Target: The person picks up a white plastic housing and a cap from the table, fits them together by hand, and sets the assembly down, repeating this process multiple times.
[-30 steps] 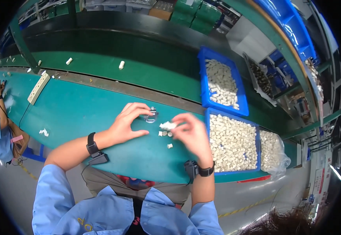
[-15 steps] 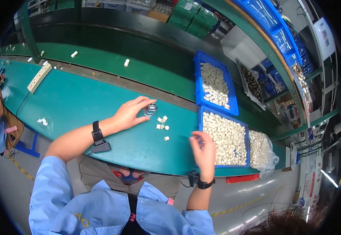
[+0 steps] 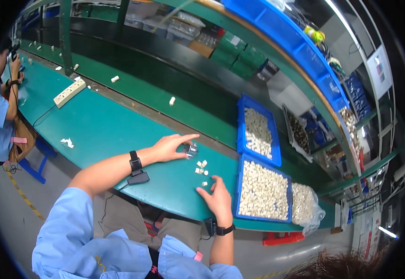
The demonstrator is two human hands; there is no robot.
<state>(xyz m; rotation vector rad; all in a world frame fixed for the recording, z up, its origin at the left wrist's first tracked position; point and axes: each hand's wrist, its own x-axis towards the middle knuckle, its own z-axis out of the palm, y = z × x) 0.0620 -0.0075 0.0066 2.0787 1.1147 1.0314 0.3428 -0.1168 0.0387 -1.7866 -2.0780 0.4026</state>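
Hands apart over the teal bench (image 3: 118,139). Left hand (image 3: 169,148): half curled around a small clear-and-dark block (image 3: 191,150), with index finger stretched past the far side and thumb near the close side. Too small to tell whether firmly pinched or only lightly fenced in. Right hand (image 3: 218,200): open and empty, with thumb and fingers parted, just short of a loose cluster of small white pieces (image 3: 201,168) between the two hands. Just off the right thumb tip, a single white piece (image 3: 204,183).

To the right of the right hand, a near blue tray (image 3: 291,197) full of similar pieces, then a clear plastic bag (image 3: 307,204) of more. Beyond the near tray, farther from both hands, another blue tray (image 3: 241,125). Well left of the left hand, a white scrap (image 3: 67,142) and, farther away, a cream power strip (image 3: 70,93).

For the block: probably light, stiff and smooth, perhaps slick or brittle on the clear parts; best held by opposite sides, without hard squeezing. For the white pieces: probably light and hard, easily rolled or scattered; best taken singly, by the sides, with thumb and fingertip.
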